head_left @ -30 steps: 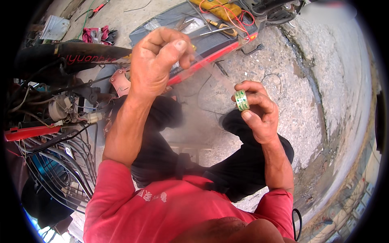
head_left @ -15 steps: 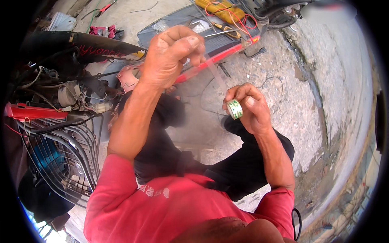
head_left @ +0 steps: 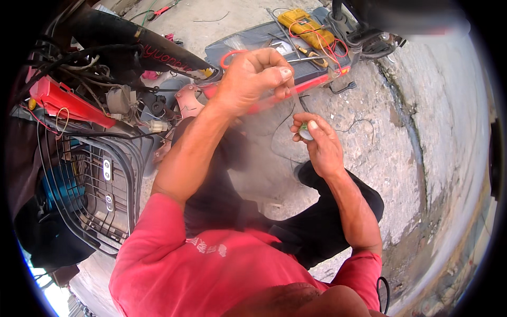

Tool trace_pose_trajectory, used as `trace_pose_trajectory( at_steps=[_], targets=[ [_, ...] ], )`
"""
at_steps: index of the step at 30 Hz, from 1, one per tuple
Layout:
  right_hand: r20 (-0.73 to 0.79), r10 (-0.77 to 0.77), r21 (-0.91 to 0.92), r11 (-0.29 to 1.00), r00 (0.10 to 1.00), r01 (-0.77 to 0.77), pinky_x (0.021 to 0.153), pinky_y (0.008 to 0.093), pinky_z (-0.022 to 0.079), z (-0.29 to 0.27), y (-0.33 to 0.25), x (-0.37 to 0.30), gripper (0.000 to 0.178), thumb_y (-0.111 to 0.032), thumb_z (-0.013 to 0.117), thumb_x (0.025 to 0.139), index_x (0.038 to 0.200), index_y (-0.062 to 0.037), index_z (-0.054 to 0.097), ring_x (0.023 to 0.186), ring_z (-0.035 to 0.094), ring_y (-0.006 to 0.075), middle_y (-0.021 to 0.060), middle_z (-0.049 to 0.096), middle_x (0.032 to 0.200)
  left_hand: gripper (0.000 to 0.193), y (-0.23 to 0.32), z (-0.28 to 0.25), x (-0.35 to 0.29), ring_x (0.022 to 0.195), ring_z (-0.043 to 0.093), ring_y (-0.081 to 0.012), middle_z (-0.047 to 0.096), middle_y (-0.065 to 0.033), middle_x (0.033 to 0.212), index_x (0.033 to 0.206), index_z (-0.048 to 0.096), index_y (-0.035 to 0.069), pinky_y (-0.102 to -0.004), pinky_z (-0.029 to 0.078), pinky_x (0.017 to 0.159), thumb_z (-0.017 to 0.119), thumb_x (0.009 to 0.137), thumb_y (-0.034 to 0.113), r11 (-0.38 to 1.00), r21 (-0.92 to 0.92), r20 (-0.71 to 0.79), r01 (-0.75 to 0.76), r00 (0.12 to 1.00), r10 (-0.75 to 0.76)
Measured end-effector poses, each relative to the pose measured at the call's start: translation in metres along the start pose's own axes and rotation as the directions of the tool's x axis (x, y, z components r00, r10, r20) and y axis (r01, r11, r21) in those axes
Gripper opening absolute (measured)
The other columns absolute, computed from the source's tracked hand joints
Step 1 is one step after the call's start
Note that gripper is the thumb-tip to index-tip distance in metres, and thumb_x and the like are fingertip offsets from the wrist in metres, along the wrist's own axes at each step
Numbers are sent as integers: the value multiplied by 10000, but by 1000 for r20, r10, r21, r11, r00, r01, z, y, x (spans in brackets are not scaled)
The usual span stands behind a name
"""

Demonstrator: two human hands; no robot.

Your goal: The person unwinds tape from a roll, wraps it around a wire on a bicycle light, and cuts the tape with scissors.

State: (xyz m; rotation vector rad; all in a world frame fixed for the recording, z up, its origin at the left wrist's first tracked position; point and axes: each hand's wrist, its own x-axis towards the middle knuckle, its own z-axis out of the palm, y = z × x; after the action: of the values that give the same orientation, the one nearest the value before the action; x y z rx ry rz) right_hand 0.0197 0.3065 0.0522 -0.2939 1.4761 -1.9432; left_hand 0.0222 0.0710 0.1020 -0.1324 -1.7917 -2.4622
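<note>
A small roll of clear tape (head_left: 304,132), with green on it, sits between the thumb and fingers of my right hand (head_left: 323,141). From it a narrow see-through strip of tape (head_left: 296,99) runs up to my left hand (head_left: 256,76). The left fingers are curled and pinch the strip's end, which they partly hide. Both hands are raised in front of me, the left one farther out and higher. Behind my left hand lies a grey and red panel (head_left: 311,79) with tools on it.
On the panel rest a yellow multimeter (head_left: 306,26) with red leads and pliers (head_left: 318,59). To the left stand a black wire basket (head_left: 124,179), a red part (head_left: 71,103) and loose wiring with a white connector (head_left: 158,126). A dark tool (head_left: 343,87) lies on the concrete.
My left hand has shifted right and nearer, and the strip between the hands looks shorter. The right hand has turned the roll, its thumb now against it. The whole view has shifted somewhat.
</note>
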Motion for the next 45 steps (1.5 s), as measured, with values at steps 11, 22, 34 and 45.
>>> trace_pose_trajectory(
  at_steps=[11, 22, 34, 45],
  targets=[
    [159, -151, 132, 983, 976, 131, 971, 365, 427, 4, -1, -4, 304, -138, 535, 934, 1144, 42, 659, 1068, 594, 205, 119, 658, 1108, 141, 14, 9, -12, 697, 604, -141, 658, -82, 817, 864, 640, 25, -300, 497, 639, 672, 914, 154, 998, -57, 121, 16, 993, -9],
    [144, -245, 89, 968, 959, 234, 978, 371, 432, 24, -12, -20, 330, -217, 564, 985, 1169, 40, 657, 998, 622, 201, 108, 676, 1001, 143, 25, 26, -35, 687, 621, -92, 693, -44, 814, 912, 672, 10, -270, 501, 640, 685, 863, 144, 999, 36, 154, 30, 987, -35],
    [204, -285, 174, 952, 936, 252, 789, 311, 522, 57, -33, -33, 222, -158, 665, 951, 1098, 8, 676, 865, 639, 156, 84, 689, 991, 130, 58, 34, -94, 741, 620, -100, 654, -33, 830, 932, 650, 7, -264, 493, 658, 681, 925, 134, 978, 210, 9, 10, 1000, -12],
    [237, -252, 68, 968, 938, 243, 697, 258, 499, 113, -61, -76, 211, -175, 732, 921, 1033, -8, 668, 740, 613, 117, 50, 681, 876, 134, 99, 48, -160, 703, 608, -93, 651, -14, 823, 892, 656, 49, -277, 494, 683, 680, 938, 173, 984, 98, -147, -147, 976, 161]
  ],
)
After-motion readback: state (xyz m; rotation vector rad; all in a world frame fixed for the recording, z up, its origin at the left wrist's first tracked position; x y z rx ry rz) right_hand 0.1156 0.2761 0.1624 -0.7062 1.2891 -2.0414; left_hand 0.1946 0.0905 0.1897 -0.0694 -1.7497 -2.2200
